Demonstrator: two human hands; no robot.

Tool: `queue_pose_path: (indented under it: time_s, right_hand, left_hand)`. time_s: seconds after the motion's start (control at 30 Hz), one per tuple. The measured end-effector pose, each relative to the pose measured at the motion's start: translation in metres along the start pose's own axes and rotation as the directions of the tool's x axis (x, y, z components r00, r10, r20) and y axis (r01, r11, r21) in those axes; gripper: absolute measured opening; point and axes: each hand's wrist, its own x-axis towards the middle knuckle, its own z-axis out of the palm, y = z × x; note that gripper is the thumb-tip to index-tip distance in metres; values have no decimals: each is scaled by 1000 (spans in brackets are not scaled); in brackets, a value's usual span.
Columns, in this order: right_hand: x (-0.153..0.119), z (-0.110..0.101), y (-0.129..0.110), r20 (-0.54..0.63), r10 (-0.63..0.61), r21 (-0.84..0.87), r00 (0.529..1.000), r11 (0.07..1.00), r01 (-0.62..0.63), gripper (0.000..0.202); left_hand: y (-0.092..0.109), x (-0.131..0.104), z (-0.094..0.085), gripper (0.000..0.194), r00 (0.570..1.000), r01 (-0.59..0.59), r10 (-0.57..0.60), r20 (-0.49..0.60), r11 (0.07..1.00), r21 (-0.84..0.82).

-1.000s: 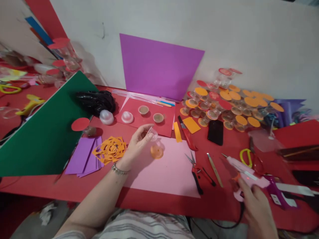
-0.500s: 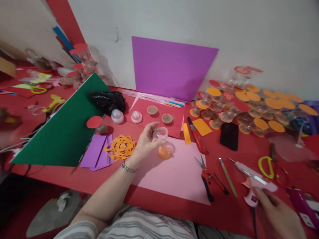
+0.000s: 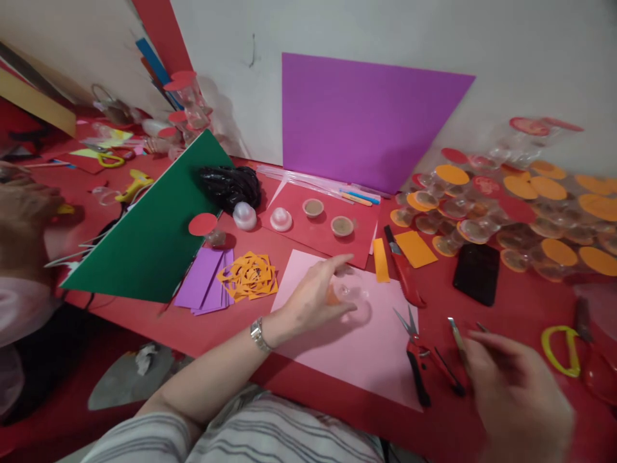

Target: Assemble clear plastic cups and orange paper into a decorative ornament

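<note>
Red tabletop (image 3: 332, 393) met pale wall (image 3: 385, 32); pink sheet (image 3: 366, 360) lay near front edge. Left hand (image 3: 311, 301) spread over sheet, thumb and fingers apart around clear plastic cup (image 3: 351, 292) at its 3 o'clock (contact couldn't be told). Right hand (image 3: 523, 392), blurred, at cup's 4 o'clock; couldn't tell whether it gripped anything. Red-handled snips (image 3: 413, 341) lay between hands, blades parted towards 11 o'clock. Likely trouble: inward sweep of right hand catching those blades; careless brush of left fingertips toppling cup.

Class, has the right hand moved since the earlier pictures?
Yes: judged against the phone, the right hand has shifted left.
</note>
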Motion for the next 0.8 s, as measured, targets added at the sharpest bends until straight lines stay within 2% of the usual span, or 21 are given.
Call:
queue_pose_path:
  time_s: [0.03, 0.07, 0.13, 0.2, 0.27, 0.37, 0.5, 0.63, 0.8]
  right_hand:
    - [1, 19, -18, 9, -66, 86, 998, 994, 65, 37]
    - [1, 38, -33, 70, -151, 198, 986, 971, 134, 39]
    - [0, 69, -53, 215, -293, 331, 932, 920, 213, 49]
    - [-4, 91, -63, 306, -396, 382, 866, 884, 269, 65]
    - [-9, 105, -66, 334, -450, 399, 828, 864, 309, 74]
    - [-18, 116, -64, 369, -444, 370, 816, 876, 309, 74]
    - [-25, 121, -61, 349, -419, 341, 838, 890, 303, 67]
    - [-24, 123, -61, 302, -429, 320, 851, 887, 333, 57]
    - [-22, 124, -59, 303, -419, 297, 856, 895, 334, 57]
  left_hand:
    - [-2, -3, 2, 65, 1000, 1, -1, -11, 1000, 4]
    - [-4, -6, 4, 66, 1000, 6, -6, -19, 1000, 6]
    - [-11, -11, 7, 68, 999, 9, -8, -41, 1000, 19]
    - [-18, -15, 8, 71, 998, 8, -6, -68, 999, 32]
    - [-26, -17, 10, 73, 996, 13, -10, -90, 999, 37]
    - [-34, -19, 12, 75, 995, 33, -30, -98, 999, 31]
    - [-36, -19, 15, 71, 997, 45, -44, -69, 999, 21]
    - [-37, -17, 16, 69, 998, 18, -15, -55, 998, 53]
    - [-39, -16, 17, 69, 998, -44, 51, -40, 986, 161]
